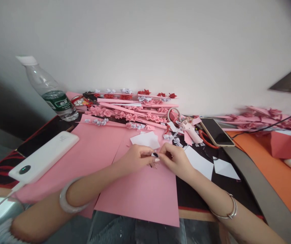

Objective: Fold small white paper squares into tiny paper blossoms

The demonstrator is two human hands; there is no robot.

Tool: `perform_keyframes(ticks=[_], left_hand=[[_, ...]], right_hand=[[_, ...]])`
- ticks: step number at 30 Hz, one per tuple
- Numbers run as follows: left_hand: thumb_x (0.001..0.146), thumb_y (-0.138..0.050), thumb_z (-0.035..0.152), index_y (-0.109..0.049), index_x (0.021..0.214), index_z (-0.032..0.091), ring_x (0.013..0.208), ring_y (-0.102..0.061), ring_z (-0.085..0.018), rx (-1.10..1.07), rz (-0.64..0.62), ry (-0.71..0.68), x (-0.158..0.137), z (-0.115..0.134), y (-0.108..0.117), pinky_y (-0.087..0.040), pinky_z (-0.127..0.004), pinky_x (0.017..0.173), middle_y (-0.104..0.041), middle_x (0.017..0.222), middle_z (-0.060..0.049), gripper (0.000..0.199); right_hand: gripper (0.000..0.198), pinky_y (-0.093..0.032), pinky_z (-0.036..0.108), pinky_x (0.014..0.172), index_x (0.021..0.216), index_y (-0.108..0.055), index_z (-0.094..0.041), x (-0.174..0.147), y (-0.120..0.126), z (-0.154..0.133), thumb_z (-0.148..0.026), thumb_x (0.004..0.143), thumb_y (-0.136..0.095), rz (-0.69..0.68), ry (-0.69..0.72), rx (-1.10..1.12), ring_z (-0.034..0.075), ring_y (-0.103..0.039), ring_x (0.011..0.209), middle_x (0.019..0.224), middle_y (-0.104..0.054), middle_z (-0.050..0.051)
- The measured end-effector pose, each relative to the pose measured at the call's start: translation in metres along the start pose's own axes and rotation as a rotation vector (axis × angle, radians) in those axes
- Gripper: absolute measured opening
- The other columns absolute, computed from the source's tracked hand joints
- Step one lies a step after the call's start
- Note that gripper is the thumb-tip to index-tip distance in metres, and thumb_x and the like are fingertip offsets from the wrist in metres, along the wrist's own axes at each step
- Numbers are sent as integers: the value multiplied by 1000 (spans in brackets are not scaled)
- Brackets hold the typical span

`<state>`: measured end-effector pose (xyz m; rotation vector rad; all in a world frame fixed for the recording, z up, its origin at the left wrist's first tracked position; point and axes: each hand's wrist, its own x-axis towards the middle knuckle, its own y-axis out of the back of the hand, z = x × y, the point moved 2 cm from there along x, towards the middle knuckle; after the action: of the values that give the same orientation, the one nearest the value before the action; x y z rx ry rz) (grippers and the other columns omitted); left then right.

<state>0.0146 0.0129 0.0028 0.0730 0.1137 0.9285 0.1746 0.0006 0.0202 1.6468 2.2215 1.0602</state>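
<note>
Over a pink sheet [140, 193], my left hand [137, 157] and my right hand [175, 159] meet with their fingertips almost touching. Both are closed in a pinch around a small white piece of paper [153, 154], mostly hidden by the fingers. Just behind the hands lie white paper squares [146, 139]. A white and pink glue gun [191, 132] lies beyond my right hand, with small pale folded paper flowers [175, 140] by its nozzle. To the right of that hand rest more white sheets [200, 162].
Pink paper stems with folded flowers [130, 115] are piled along the wall. A water bottle [56, 98] and white power bank [43, 156] stand and lie left. A phone [217, 132], a cable [269, 122], orange paper [269, 169] and a grey sheet [242, 176] are right.
</note>
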Motion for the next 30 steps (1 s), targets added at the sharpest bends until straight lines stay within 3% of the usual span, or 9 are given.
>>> perform_keyframes(ticks=[5, 14, 22, 30], left_hand=[[78, -57, 28, -65, 76, 10, 67, -65, -16, -39, 100, -3, 2, 0, 5, -53, -29, 67, -68, 71, -7, 20], [78, -58, 28, -68, 71, 13, 65, -64, -15, 124, 199, -37, 1, 4, 8, -52, -26, 66, -69, 68, -5, 20], [78, -58, 31, -67, 73, 11, 65, -66, -16, -8, 151, -5, 3, -1, 8, -54, -27, 66, -69, 69, -7, 23], [77, -60, 33, -67, 74, 10, 66, -67, -17, -60, 103, 16, 3, -2, 8, -55, -29, 66, -69, 70, -8, 24]], right_hand=[[12, -34, 22, 51, 80, -49, -18, -1, 7, -2, -26, 87, -44, 136, -9, 110, 10, -42, 55, 67, -48, -1], [27, -31, 23, 46, 97, -59, -17, -1, 6, -4, -35, 89, -41, 38, -63, 204, 11, -42, 52, 65, -52, 0], [27, -36, 24, 52, 95, -60, -16, -2, 7, -4, -35, 89, -42, 24, -54, 217, 12, -48, 61, 75, -57, 3], [28, -32, 23, 48, 95, -60, -16, -2, 8, -5, -38, 89, -43, -7, -63, 293, 10, -42, 53, 69, -54, 1]])
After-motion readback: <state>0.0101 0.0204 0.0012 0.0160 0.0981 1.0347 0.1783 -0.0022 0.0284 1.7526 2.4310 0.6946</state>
